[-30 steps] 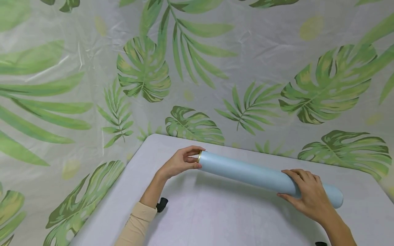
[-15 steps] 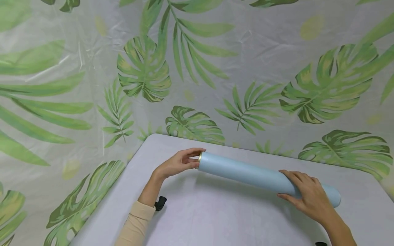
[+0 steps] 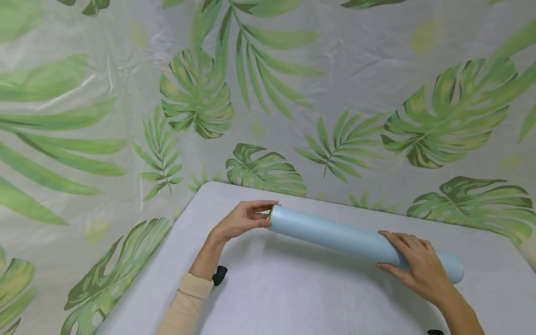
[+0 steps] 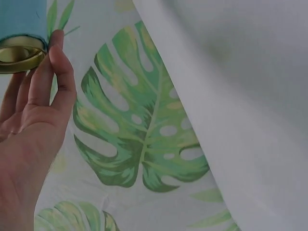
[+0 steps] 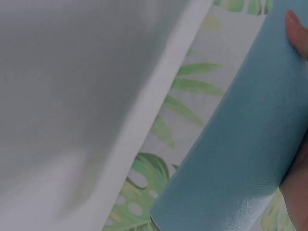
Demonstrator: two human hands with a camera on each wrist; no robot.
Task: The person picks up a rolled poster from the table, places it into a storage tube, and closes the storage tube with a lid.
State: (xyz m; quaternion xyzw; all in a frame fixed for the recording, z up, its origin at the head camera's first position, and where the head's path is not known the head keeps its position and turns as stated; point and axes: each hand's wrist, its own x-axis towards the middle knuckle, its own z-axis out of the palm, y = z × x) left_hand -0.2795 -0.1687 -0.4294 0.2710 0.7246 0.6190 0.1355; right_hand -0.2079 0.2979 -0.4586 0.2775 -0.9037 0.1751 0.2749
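Note:
A long light blue tube (image 3: 331, 236) is held up above the white table, its left end higher in the head view. A gold-coloured rim (image 4: 25, 63) lines that left end. My left hand (image 3: 238, 222) pinches the tube at this rim, thumb on the near side and fingers on the far side. Farther along, close to the other end, my right hand (image 3: 420, 265) grips the tube from above, with the thumb in front. The right wrist view shows the tube's smooth blue side (image 5: 231, 144) and only part of the hand.
The white table (image 3: 293, 298) has a rounded far left corner and lies below the tube. Behind and left of it hangs a leaf-patterned sheet (image 3: 268, 130). A small black item (image 3: 219, 275) shows at the left wrist, another (image 3: 435, 332) below the right forearm.
The tube has shifted slightly to the left, and both hands have moved a little with it. My left thumb now lies slightly farther left at the rim. Both hands keep their hold.

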